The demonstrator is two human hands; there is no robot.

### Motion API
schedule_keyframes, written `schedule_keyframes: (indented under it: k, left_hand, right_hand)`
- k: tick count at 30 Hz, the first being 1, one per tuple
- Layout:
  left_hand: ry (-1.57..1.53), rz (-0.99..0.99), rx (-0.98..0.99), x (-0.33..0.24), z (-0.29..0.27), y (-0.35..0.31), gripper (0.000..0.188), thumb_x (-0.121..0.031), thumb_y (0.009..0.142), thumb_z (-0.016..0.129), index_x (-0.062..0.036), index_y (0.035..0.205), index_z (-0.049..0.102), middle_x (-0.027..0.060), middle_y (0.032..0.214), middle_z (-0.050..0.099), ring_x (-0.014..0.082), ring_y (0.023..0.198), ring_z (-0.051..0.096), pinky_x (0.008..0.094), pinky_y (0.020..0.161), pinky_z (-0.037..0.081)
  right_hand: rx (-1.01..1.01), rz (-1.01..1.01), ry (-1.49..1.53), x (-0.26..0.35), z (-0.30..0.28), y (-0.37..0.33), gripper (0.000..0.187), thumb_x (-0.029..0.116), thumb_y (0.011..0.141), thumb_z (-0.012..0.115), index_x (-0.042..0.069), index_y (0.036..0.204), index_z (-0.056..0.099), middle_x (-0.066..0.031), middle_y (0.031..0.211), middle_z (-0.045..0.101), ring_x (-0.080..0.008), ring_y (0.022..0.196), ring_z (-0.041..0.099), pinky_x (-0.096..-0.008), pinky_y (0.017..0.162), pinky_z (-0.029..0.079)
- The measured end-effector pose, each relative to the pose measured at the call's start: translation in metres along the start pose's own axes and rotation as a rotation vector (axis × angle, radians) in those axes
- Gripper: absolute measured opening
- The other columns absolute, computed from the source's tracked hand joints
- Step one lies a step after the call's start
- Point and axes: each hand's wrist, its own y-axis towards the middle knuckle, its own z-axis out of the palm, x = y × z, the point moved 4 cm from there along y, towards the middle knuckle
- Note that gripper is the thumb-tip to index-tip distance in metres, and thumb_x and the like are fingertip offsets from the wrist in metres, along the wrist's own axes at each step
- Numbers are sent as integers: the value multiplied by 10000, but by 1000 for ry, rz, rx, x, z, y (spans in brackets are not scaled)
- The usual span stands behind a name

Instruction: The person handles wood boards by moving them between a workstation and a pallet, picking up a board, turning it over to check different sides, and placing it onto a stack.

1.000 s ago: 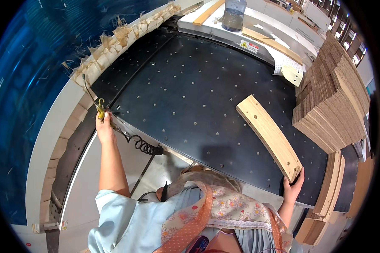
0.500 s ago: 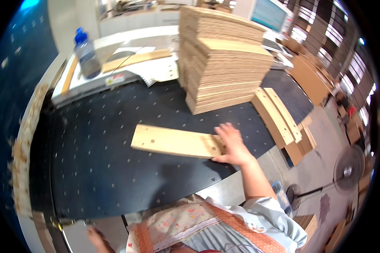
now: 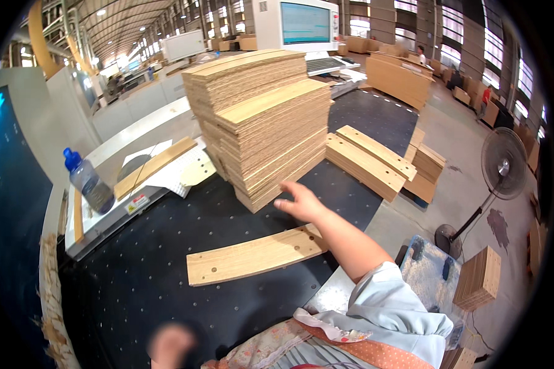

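Observation:
A flat wooden board [image 3: 249, 257] with drilled holes lies on the black, dotted tabletop [image 3: 148, 255] in front of me. My right hand [image 3: 300, 203], open and holding nothing, is beyond the board's right end, by the lower front of a tall stack of wooden boards [image 3: 283, 135]. Its forearm passes over the board's right end. Whether the fingertips touch the stack I cannot tell. At the lower edge my left hand [image 3: 171, 345] is smeared by motion, nearer to me than the board. More drilled boards [image 3: 366, 167] lie piled to the right of the stack.
On the left, a blue-capped bottle [image 3: 89, 181] and a wooden strip [image 3: 154, 167] rest on a white ledge. Behind the stack stands a monitor [image 3: 305, 24]. A floor fan [image 3: 503, 166], a blue worn platform [image 3: 429, 265] and another board stack [image 3: 479, 280] are at right.
My right hand has come off the board's right end and moved toward the tall stack. My left hand has risen at the lower left. The view has tilted up, showing more of the hall.

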Motion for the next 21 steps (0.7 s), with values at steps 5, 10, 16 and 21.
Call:
schedule_keyframes:
  k: [5,10,16,21]
  left_hand:
    - [-91,97,-30,-57,45,75,142,-111,825,532,-38,941,494,80,754,572,140,647,543,268,588,459]
    - [-223,285,-35,-131,75,172,212,-167,827,534,-66,1001,468,84,798,579,142,648,552,258,547,459]
    - [-134,264,-227,-199,118,283,258,-270,853,507,-101,1039,454,36,899,551,123,733,536,274,577,437]
    - [-97,161,-332,-218,118,322,326,-392,833,501,-145,1044,468,14,863,523,119,725,493,287,593,412]
  right_hand:
    - [-354,179,239,-61,-97,62,476,204,736,641,17,1139,473,-175,1060,562,-245,989,546,-321,823,439]
    - [-578,147,330,-83,-168,133,480,157,737,602,19,1168,441,-181,1097,547,-264,1031,529,-334,851,421]
    - [-604,104,154,-102,-215,194,579,150,693,582,21,1221,383,-223,1152,503,-334,1087,476,-352,917,375]
    - [-420,93,53,-76,-208,216,567,67,676,553,17,1215,385,-239,1164,475,-356,1103,451,-371,917,380]
